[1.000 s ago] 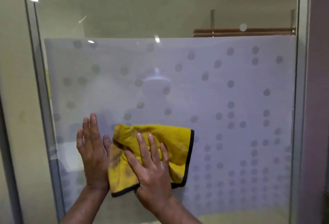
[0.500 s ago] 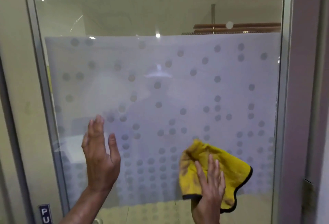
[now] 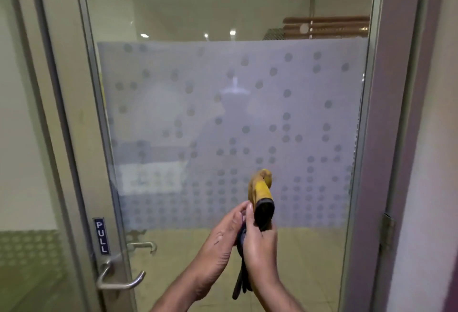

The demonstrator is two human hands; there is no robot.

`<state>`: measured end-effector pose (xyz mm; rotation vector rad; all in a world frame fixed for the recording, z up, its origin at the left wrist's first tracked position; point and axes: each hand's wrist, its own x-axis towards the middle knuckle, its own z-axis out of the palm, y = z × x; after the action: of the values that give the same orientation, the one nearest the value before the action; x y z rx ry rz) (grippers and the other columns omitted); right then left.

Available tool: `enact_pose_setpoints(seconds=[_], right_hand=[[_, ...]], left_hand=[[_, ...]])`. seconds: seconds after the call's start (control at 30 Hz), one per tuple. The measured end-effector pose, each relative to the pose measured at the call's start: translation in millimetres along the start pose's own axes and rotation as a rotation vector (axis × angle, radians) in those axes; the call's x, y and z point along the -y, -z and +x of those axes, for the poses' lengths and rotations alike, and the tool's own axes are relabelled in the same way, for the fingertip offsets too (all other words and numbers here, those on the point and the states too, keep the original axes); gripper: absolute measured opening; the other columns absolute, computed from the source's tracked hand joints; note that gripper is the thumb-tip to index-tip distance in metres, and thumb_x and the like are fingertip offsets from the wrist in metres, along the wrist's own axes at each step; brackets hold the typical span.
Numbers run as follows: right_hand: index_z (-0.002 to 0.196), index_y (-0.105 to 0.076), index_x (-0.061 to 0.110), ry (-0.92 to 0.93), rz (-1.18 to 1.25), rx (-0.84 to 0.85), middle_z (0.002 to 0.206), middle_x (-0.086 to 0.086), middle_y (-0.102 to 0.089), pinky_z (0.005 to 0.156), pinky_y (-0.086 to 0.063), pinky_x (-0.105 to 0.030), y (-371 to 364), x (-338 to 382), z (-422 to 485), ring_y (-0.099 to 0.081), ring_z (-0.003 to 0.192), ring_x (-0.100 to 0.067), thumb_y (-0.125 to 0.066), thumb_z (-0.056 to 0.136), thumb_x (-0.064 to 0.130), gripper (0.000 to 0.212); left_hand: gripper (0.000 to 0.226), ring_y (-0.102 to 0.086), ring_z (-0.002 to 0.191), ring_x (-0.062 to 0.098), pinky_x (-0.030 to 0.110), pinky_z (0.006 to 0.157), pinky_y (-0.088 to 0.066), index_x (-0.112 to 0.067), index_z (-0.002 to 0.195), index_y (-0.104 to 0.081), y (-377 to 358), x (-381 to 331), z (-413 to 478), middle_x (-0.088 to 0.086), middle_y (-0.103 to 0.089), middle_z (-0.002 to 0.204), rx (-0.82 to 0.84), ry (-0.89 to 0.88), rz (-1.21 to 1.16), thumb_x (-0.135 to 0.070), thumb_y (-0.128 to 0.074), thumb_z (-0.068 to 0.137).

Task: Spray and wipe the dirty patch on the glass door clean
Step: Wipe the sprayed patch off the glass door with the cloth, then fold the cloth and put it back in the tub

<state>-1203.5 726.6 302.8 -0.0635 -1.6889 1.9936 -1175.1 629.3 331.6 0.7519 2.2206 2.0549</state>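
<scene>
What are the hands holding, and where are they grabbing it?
Both hands, right hand and left hand, hold the bunched yellow cloth around its lower part.

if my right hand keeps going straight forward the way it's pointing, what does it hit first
Most likely the frosted, dotted band of the glass door. The right hand, holding the bunched yellow cloth, points at it with nothing visible between; the cloth would probably touch first, though depth is unclear.
</scene>
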Motion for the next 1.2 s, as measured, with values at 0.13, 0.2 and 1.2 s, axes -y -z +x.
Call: enact_pose_setpoints(seconds=[0.13,0.2,1.2], right_hand=[[0.157,-0.024,0.042,0.166,-0.289,0.179,0.168,0.007,-0.024,0.12,-0.032,-0.05,-3.1,-5.3,-43.1,-0.027,0.154,-0.014,-0.052,0.085,0.065,0.08],[0.161,-0.007,0.04,0.221,-0.421,0.249,0.172,0.011,0.002,0.127,-0.011,-0.047,-5.6,-0.8,-68.0,0.003,0.157,-0.004,-0.054,0.089,0.06,0.088],[0.136,-0.063,0.012,-0.661,0.236,0.917,0.128,-0.013,-0.072,0.103,-0.053,-0.048,101.8,59.5,-320.5,-0.068,0.119,-0.031,-0.078,0.085,0.015,0.053]], left_hand=[[0.058,-0.055,0.136,0.012,0.04,0.115,-0.043,-0.031,0.142,-0.051,1.6,-12.4,-41.2,-0.01,-0.06,0.144,0.033,-0.016,-0.092,-0.058,-0.058,0.091],[0.074,-0.062,0.129,0.02,0.037,0.105,-0.052,-0.022,0.14,-0.052,8.1,-17.4,-63.8,0.0,-0.065,0.14,-0.01,0.018,-0.201,-0.057,-0.075,0.079],[0.045,-0.066,0.121,0.032,0.051,0.114,-0.044,-0.003,0.123,-0.071,11.8,-83.7,-413.4,0.021,-0.071,0.125,-0.607,0.473,-0.663,-0.035,-0.066,0.091]])
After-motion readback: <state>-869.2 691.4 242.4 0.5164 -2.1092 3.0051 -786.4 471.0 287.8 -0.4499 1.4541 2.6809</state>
